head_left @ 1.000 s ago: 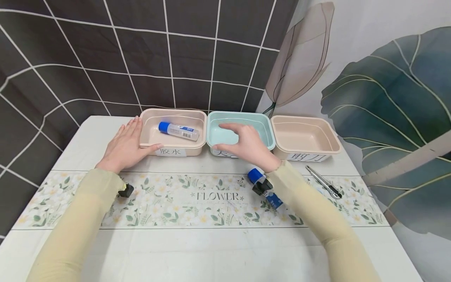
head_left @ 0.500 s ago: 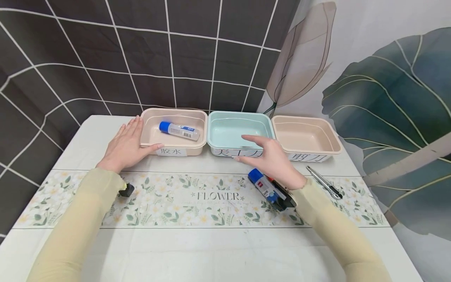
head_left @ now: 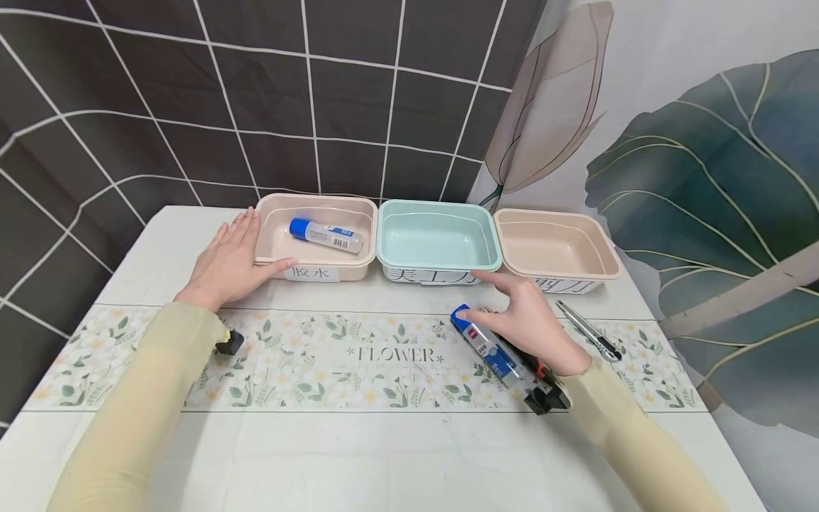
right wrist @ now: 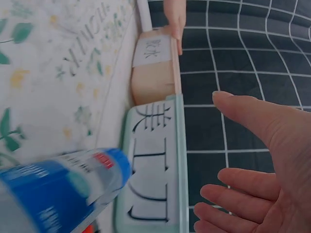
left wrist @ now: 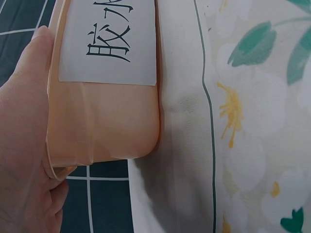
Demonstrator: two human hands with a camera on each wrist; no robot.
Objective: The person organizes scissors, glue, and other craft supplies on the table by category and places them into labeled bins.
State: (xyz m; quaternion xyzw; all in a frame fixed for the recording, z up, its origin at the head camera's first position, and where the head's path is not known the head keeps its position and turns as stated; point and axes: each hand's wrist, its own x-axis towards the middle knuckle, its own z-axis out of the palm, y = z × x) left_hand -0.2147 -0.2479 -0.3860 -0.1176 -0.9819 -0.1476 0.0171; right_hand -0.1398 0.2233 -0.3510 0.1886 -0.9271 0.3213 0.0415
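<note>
My left hand (head_left: 225, 263) rests at the left end of a peach box (head_left: 355, 272), fingers straight along its side and thumb along the front rim. Inside that box lies a glue bottle (head_left: 326, 235) with a blue cap. My right hand (head_left: 527, 316) holds nothing; its fingers are spread above a second blue-capped glue bottle (head_left: 491, 347) on the table. Beside that bottle, mostly hidden under the hand, lies a thing with a red and black part (head_left: 541, 370). In the right wrist view the bottle (right wrist: 63, 187) is close below the thumb side.
A light blue box (head_left: 435, 238) stands in the middle of the row and another peach box (head_left: 557, 249) at its right end; all carry white labels. A utility knife (head_left: 589, 329) lies on the table (head_left: 358, 455) at the right. A dark gridded cloth hangs behind.
My right hand has moved from over the light blue box toward me and to the right, to above the glue bottle on the table. The left hand has stayed in place.
</note>
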